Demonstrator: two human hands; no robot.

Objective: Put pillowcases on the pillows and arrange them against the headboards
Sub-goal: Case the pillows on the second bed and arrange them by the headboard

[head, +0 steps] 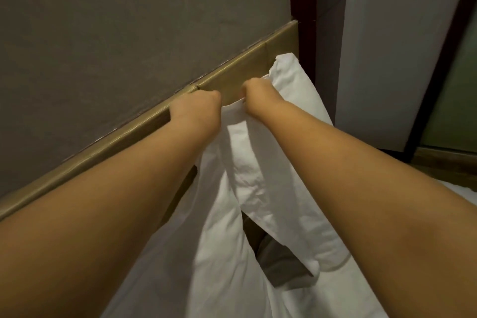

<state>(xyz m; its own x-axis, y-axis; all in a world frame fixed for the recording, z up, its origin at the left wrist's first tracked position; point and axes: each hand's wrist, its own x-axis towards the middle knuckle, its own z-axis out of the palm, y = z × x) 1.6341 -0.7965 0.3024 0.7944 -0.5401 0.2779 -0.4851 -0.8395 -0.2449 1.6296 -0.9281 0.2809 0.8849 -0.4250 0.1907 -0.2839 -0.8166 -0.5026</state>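
Observation:
A white pillowcase [242,157] hangs in front of me, held up at its top edge by both fists. My left hand [196,108] is closed on the left part of that edge, right in front of the tan headboard [247,64]. My right hand [254,95] grips the right part, a short gap away. Cloth droops in creased folds down to the bed. A white pillow [296,85] leans in the corner against the headboard, behind my right hand. Whether a pillow sits inside the held case is hidden.
A grey wall [129,20] rises above the headboard. A dark wooden post [307,8] and a pale panel [387,33] stand at the right. White bedding [340,292] lies below, with a dark gap [278,258] showing between the folds.

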